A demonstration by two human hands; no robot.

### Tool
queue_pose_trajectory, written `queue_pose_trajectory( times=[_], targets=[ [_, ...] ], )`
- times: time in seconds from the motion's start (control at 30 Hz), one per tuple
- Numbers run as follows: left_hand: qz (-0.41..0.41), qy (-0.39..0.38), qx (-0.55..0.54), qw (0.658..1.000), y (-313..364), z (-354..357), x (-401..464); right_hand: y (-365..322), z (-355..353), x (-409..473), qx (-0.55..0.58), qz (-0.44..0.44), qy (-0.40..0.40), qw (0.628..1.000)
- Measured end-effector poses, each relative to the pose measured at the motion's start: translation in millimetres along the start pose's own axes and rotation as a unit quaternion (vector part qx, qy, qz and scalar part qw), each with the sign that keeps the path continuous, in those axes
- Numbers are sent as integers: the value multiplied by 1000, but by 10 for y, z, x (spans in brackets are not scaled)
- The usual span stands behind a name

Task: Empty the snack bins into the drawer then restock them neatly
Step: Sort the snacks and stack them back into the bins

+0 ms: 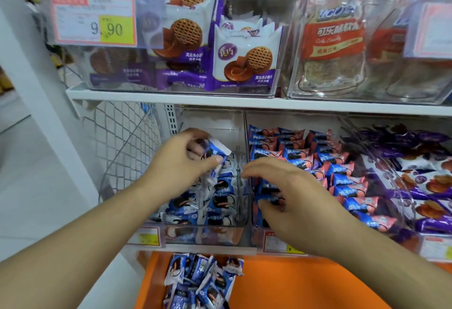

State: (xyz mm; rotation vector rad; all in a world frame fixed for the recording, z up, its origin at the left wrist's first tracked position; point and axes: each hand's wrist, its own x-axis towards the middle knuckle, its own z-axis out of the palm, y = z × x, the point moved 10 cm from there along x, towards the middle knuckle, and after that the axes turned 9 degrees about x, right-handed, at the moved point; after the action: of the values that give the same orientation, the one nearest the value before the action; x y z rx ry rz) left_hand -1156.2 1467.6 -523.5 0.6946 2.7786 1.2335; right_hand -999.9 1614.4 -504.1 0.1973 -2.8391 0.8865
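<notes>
The left hand [182,159] pinches a small blue-and-white foil cookie packet [215,151] between thumb and fingers, raised just above the clear plastic bin [212,235] on the lower shelf, most likely so it can be slotted upright into a row. That bin already holds several more blue-and-white packets [220,198] standing in loose files, which suggests restocking is under way. The right hand [288,186] reaches over the neighbouring clear bin [247,142], thumb and fingers closing on a pink-and-blue packet [269,198] near its front; the grip is partly hidden. That bin is packed with tidy pink-and-blue packets [342,176]. Below, the open orange drawer [305,284] carries a heap of loose blue-and-white packets [203,281], still waiting to go back. Further right, a third clear bin [381,157] holds purple biscuit packets [430,181]
</notes>
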Motion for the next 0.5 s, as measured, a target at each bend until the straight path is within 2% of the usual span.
queue_pose_trajectory(
  times=[0.13, 0.3, 0.37, 0.47, 0.5],
  targets=[
    [-68, 2, -99, 993, 45, -171, -453, -133, -42, 27, 18, 29, 30, 999],
    [-141, -11, -180, 974, 70, -189, -907, -341, 44, 1, 117, 51, 34, 991],
    [-120, -16, -170, 978, 170, -208, -982, -360, 24, -14, 154, 57, 56, 985],
    [-71, -52, -217, 972, 328, -201, -992, -301, -60, -29, 174, 60, 98, 978],
    [-40, -63, -192, 979, 380, -226, -980, -265, -71, -27, 172, 66, 103, 978]
  ],
)
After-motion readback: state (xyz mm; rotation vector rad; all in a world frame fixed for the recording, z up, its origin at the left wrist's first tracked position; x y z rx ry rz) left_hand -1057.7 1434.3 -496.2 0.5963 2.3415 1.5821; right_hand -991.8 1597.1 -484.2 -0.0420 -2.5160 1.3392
